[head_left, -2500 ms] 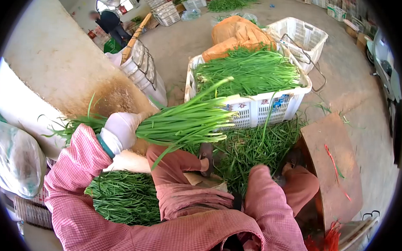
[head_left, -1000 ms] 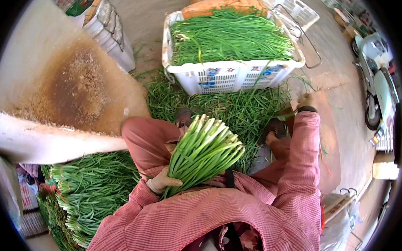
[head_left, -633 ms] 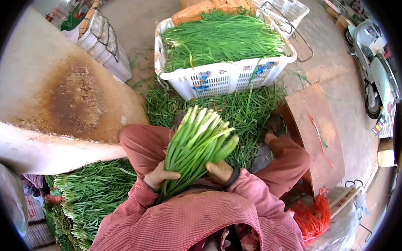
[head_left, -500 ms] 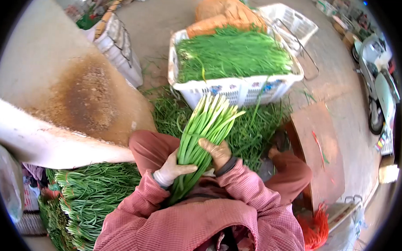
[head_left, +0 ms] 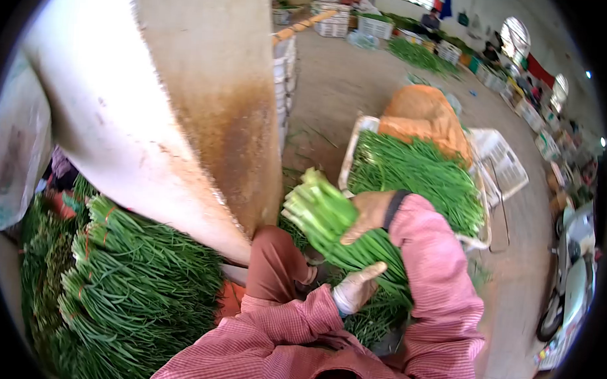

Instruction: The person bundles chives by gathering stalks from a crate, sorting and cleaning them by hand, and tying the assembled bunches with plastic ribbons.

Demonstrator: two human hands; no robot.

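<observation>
A thick bunch of garlic chives [head_left: 329, 220] is tilted in front of my lap, its pale stem ends pointing up and left. My right hand [head_left: 371, 215], in a soiled glove with a dark band at the wrist, is closed over the upper part of the bunch. Lower down, my left hand [head_left: 357, 289], in a pale glove, grips the leafy part with its thumb on top; its other fingers are mostly hidden. Beyond my right hand stands a white crate [head_left: 349, 158] filled with loose garlic chives [head_left: 417, 180].
Tied bundles of chives [head_left: 139, 291] are stacked at my left. A stained, pale panel [head_left: 206, 106] rises beside my knee. An orange sack [head_left: 426, 117] and another white crate [head_left: 502, 160] are behind the full one. A scooter [head_left: 571, 272] stands at the right.
The view has swung right and up. The bunch has gone from nearly upright to leaning left, and my right hand has moved across its upper side. Both hands still hold it.
</observation>
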